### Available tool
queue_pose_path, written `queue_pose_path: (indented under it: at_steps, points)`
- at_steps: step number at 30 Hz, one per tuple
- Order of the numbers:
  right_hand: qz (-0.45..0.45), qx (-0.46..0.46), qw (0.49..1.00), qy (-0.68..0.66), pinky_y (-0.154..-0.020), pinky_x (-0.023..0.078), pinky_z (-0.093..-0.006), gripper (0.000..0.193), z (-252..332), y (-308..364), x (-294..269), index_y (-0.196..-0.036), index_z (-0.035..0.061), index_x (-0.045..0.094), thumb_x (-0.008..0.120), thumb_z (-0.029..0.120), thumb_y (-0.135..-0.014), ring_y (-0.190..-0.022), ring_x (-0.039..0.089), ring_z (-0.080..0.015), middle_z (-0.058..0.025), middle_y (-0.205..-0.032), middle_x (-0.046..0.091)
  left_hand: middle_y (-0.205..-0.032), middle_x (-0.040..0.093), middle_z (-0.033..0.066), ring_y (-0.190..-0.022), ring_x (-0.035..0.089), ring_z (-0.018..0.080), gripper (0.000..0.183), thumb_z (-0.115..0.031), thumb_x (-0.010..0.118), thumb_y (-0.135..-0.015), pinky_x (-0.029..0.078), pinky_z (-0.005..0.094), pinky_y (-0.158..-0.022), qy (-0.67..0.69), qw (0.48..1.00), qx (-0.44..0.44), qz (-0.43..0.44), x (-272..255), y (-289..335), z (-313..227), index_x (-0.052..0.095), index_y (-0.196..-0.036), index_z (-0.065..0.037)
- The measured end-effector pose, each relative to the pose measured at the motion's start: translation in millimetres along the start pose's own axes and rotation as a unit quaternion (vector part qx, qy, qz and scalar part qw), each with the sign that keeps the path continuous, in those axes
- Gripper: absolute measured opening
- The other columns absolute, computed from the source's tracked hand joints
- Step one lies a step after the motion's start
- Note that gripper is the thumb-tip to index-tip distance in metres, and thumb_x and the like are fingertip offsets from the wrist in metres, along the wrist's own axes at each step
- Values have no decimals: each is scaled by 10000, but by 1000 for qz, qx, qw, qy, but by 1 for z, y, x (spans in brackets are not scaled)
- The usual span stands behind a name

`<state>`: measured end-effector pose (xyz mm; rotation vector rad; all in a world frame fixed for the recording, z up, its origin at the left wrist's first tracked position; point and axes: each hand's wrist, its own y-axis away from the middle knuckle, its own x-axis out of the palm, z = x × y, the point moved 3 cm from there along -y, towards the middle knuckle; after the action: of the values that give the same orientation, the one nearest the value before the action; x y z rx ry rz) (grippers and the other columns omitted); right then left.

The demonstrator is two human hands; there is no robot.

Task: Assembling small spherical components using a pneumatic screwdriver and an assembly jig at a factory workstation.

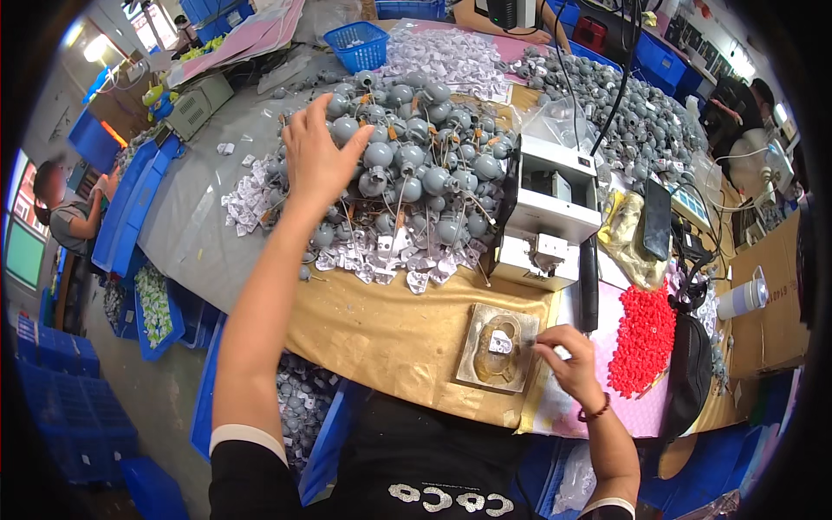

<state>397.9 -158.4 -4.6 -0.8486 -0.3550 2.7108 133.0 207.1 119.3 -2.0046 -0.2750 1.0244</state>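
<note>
My left hand reaches out over a big heap of grey round parts with wire leads, fingers spread and bent, resting on the heap's left side. My right hand is near the table's front edge, its fingertips pinched on a small grey piece at the right edge of a tan fixture plate. A small white tag lies in the plate's recess. Small white tags are strewn along the heap's near edge.
A white box-shaped machine stands right of the heap. A pile of red plastic pieces lies at the right. A blue basket sits at the back. Other people work at the left and far side. Blue crates stand below the table.
</note>
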Motion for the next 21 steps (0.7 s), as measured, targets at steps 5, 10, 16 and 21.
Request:
queue_pose_path:
  at_steps: [5,10,16,21]
  points:
    - [-8,-157,981,111,-704,513,-352,214,5,-11,37,-914,64,682,833,1,-776,-827,676,-242,-62,-908,712,-1090,691,167,-959,671,251,589,-304,804,-821,535,389,-862,58,980,-56,184,25,-39,24,608,-1286,0]
    - [7,-215,960,177,-779,489,-378,222,-1,-9,51,-916,80,670,828,40,-766,-932,662,-235,-35,-962,703,-1037,677,76,-883,689,133,460,-128,760,-847,545,266,-800,311,945,-22,100,-35,-108,-36,634,-1279,-35]
    - [27,-194,958,210,-816,502,-392,231,9,-4,52,-980,63,705,814,55,-776,-979,644,-258,-52,-1020,687,-1087,696,101,-967,690,170,456,-128,766,-861,550,314,-877,284,955,31,79,-39,-103,-42,631,-1291,-61]
    - [28,-197,961,193,-833,514,-408,288,7,-2,55,-1037,59,704,819,50,-773,-989,637,-281,-82,-1073,674,-1063,739,153,-948,712,286,495,-196,796,-794,554,384,-893,147,970,42,188,-10,-76,-14,656,-1246,-50]
